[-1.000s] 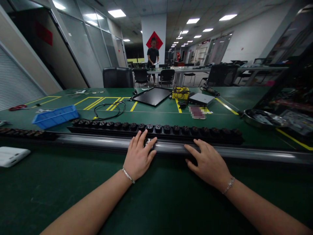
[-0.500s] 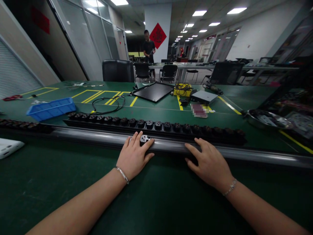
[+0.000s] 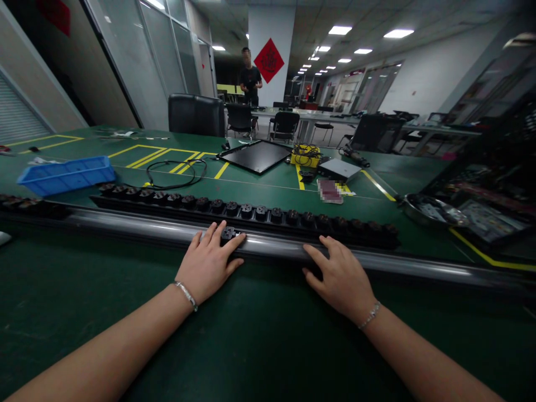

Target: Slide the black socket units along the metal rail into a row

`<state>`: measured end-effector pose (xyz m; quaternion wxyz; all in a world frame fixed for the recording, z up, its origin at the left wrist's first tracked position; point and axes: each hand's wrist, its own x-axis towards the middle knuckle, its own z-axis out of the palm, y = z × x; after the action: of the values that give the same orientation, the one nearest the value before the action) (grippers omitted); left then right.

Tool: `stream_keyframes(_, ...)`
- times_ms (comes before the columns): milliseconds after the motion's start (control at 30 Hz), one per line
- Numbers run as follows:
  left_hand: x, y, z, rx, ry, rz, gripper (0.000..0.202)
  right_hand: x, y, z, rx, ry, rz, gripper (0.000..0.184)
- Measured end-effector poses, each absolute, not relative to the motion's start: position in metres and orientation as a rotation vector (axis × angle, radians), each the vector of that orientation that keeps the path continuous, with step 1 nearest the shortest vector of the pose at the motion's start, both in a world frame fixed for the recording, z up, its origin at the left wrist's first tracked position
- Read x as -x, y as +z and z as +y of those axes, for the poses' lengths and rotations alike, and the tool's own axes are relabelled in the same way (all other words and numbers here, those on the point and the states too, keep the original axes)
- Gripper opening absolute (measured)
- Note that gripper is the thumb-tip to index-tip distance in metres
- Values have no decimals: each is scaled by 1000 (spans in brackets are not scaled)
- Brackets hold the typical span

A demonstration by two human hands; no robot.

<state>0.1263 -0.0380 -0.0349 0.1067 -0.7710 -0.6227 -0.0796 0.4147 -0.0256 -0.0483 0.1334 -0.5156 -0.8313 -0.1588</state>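
Dark rail (image 3: 272, 246) runs lengthwise left to right under left hand (image 3: 206, 264) and right hand (image 3: 341, 276), each grip wide.

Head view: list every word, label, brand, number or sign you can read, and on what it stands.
None can be read for certain.
Red diamond sign on the pillar: dark marking, too blurred.
Small black block at the long bar: any lettering too small.

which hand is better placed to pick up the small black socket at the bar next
Left, most likely. The left hand has fingers spread either side of the small socket, while the right hand is farther along the long bar, apart from that socket.
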Motion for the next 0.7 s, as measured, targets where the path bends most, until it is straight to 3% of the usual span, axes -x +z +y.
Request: stream_keyframes(700, -82, -33, -41, 2113, -36, -1931, 55, -413, -46, -27, 1497, -445, -2395, 44)
